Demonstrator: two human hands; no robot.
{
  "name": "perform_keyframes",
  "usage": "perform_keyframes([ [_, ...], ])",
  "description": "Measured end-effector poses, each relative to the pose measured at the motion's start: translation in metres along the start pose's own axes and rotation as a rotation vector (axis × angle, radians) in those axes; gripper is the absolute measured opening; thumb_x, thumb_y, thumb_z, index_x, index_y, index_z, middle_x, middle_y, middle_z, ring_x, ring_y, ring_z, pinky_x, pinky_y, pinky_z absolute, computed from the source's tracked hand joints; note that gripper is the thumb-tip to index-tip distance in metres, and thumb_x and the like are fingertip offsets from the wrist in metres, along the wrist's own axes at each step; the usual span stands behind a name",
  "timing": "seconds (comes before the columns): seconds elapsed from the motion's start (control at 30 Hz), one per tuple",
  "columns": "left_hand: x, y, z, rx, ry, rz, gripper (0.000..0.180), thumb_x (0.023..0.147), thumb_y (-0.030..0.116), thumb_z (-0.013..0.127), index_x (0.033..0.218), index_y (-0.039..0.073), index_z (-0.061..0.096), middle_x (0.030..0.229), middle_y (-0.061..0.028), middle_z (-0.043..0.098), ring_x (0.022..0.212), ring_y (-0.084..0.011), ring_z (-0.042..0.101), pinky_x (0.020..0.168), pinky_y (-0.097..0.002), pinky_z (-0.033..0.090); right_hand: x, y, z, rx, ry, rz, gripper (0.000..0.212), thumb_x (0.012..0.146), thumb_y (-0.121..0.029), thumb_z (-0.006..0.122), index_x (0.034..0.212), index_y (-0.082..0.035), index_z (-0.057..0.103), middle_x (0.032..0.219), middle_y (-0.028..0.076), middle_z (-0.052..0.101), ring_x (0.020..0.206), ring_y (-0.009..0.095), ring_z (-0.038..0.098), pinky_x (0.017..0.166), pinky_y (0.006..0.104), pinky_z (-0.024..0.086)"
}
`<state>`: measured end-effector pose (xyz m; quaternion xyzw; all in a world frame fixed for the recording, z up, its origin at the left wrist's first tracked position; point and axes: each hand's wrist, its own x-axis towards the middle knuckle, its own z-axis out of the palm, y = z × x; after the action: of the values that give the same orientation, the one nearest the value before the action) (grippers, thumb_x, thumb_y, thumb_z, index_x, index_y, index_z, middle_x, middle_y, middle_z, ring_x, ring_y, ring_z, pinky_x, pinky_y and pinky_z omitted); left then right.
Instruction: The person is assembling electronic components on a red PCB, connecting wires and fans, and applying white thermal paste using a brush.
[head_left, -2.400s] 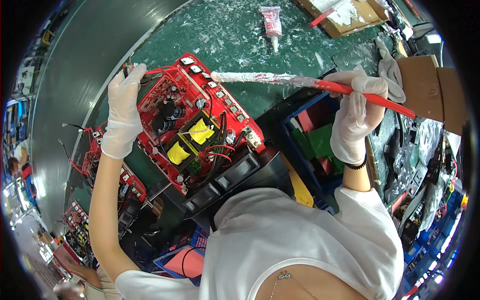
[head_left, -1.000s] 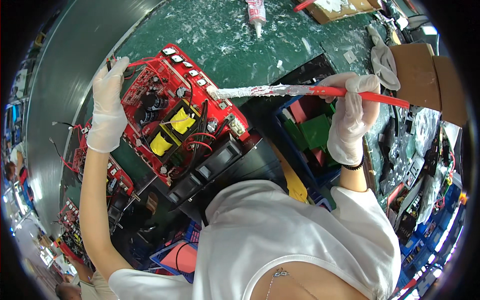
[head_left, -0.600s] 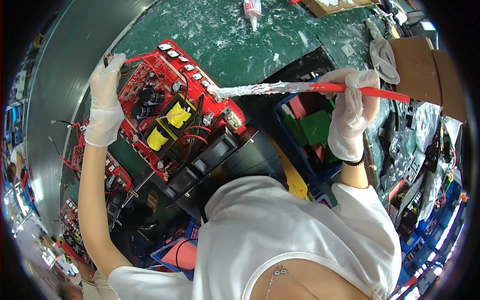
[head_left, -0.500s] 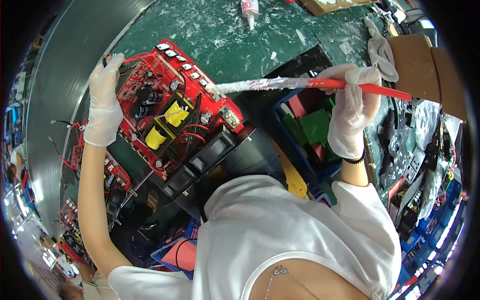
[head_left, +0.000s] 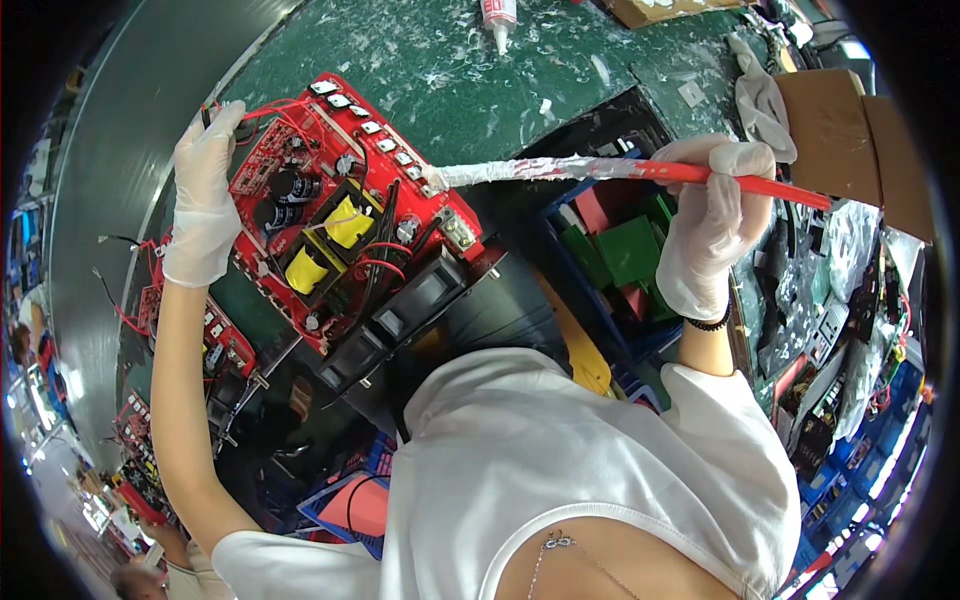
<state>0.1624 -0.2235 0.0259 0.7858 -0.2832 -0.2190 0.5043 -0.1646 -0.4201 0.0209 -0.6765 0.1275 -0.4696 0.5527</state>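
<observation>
My left hand (head_left: 207,165), in a white glove, is closed at the left edge of a red circuit board (head_left: 410,215), with red and black wires (head_left: 262,108) pinched at its fingertips. The board carries yellow-wrapped transformers (head_left: 347,222), black capacitors (head_left: 290,183) and a row of white-coated metal parts (head_left: 372,127) along its far edge. My gloved right hand (head_left: 722,215) grips a long red stick (head_left: 790,190) smeared with white paste over its left half. The stick's pasty tip touches the board's edge, close to the last of the white-coated parts.
A blue bin (head_left: 590,285) with green and pink pieces stands below the stick. A paste bottle (head_left: 498,22) lies at the far edge, on a paste-spattered green table (head_left: 420,60). Cardboard (head_left: 825,130) and a white cloth (head_left: 765,110) are at right; more boards (head_left: 225,340) sit left.
The board and my left hand have shifted slightly left and away. My right hand has moved a little to the right with the stick, whose tip stays at the board's edge.
</observation>
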Motion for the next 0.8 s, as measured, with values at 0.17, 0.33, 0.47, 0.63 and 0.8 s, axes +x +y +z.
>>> perform_keyframes([
  [0.17,0.003,-0.007,-0.007,0.008,-0.007,-0.039,0.022,0.09,0.016,0.048,0.104,0.003,0.058,0.09,0.0014,0.047,0.082,-0.0086,0.042,0.08,-0.0217,0.035,0.003,0.003,0.0,0.052,-0.075,-0.012,0.014,0.09,-0.013,0.05,0.091,-0.005,0.038,0.08,0.02,0.061,0.061,0.015,0.056,0.054,0.0229,0.045],
  [0.33,0.003,-0.012,-0.011,0.135,-0.095,0.17,0.023,0.09,0.013,0.048,0.108,0.003,0.058,0.091,0.0005,0.046,0.082,-0.0091,0.042,0.079,-0.0231,0.036,0.008,0.004,0.003,0.034,-0.055,-0.029,0.014,0.09,-0.013,0.05,0.091,-0.005,0.038,0.082,0.021,0.062,0.061,0.014,0.056,0.056,0.0234,0.045],
  [0.47,0.004,-0.004,-0.004,0.014,-0.039,0.05,0.02,0.089,0.014,0.051,0.103,0.004,0.059,0.086,0.0019,0.046,0.077,-0.0076,0.041,0.074,-0.023,0.036,0.007,0.004,0.007,0.023,-0.033,-0.021,0.014,0.091,-0.014,0.05,0.091,-0.005,0.038,0.082,0.02,0.062,0.062,0.013,0.056,0.057,0.0235,0.045],
  [0.63,0.003,0.005,0.009,-0.095,0.135,-0.042,0.011,0.083,0.021,0.063,0.078,0.015,0.056,0.06,0.0118,0.034,0.052,0.0,0.025,0.048,-0.0207,0.017,0.005,0.006,0.008,0.032,-0.074,-0.008,0.016,0.091,-0.015,0.051,0.091,-0.005,0.038,0.083,0.02,0.062,0.064,0.014,0.057,0.058,0.0239,0.046],
  [0.8,0.009,0.005,0.001,-0.115,0.094,-0.137,0.01,0.083,0.022,0.062,0.081,0.014,0.057,0.062,0.0107,0.036,0.054,-0.0003,0.028,0.05,-0.0203,0.019,0.015,0.002,0.004,0.137,0.366,-0.104,0.016,0.091,-0.014,0.048,0.095,0.0,0.044,0.084,0.022,0.061,0.058,0.02,0.056,0.056,0.0271,0.046],
])
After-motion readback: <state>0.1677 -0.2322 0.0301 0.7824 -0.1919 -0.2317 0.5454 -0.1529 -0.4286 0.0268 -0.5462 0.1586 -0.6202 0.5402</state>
